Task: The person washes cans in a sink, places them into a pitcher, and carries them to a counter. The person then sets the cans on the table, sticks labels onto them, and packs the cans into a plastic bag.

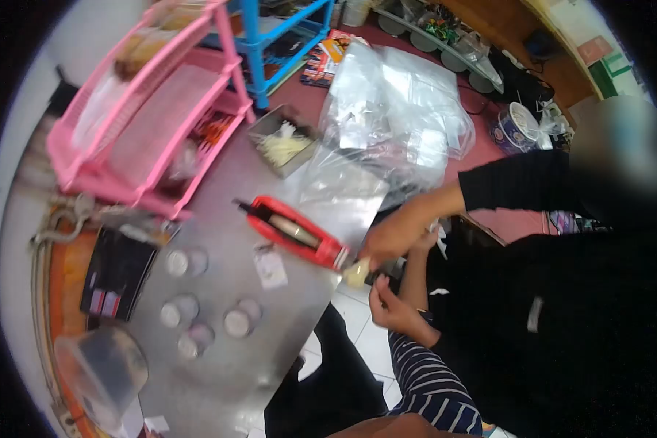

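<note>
Fingers: two hands meet at the worktop's edge. The upper hand [398, 233], a co-worker's, issues from a black sleeve [515, 182]; its fingers are curled down at a pale yellow item [356, 274], apparently gripped, the contact blurred. The lower hand [394, 310] has bent fingers with tips close together; its owner, and anything pinched, cannot be told. A bare forearm [416, 281] passes behind it, its own hand mostly covered by the upper one, so opening and hold cannot be told. Striped sleeve [434, 390], below, cut off by the lower edge.

Pale yellow item: just beyond the worktop's edge, beside the near end of a red elongated case [299, 237]; shape smeared. Case: open-topped, dark and pale contents not identifiable.

Worktop [248, 379], metal: one small card [270, 267], print illegible; four small jars, one nearest the edge [242, 317], labels unreadable; one grey container [261, 139] of pale sticks.

Farther out: clear plastic bags [394, 102], overlapping, count uncertain; pink rack [146, 139] and blue rack [252, 51], both cut off above; clear tub [102, 372], lower left, contents obscured.
</note>
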The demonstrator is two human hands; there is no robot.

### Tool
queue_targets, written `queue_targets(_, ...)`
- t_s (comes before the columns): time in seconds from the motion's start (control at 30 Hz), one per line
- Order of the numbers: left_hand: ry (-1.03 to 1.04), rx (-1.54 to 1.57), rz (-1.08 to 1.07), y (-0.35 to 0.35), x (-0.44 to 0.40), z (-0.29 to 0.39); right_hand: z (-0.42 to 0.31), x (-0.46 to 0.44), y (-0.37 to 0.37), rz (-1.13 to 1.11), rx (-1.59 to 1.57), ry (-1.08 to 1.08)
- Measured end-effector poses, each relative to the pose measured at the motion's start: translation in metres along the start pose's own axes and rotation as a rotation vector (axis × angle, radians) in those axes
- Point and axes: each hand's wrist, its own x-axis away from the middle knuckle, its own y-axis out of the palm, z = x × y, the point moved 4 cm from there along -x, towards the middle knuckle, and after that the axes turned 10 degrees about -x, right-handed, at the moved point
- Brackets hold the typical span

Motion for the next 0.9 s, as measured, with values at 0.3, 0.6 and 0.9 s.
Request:
queue_targets(0.3,-0.079,-0.376,0.056,-0.146,-0.154,-0.069,0.027,0.02,-0.017,0.098,0.077,0.075)
queue_targets(0.6,0.009,-0.738,0.272,-0.375,-0.266,-0.048,0.081,-0.017,0.063,0.477,1.21,0.508)
queue_targets(0.9,0.538,-0.83,0.457,-0.52,-0.282,0.006,0.06,-0.061,0.16,0.319,1.9,0.694)
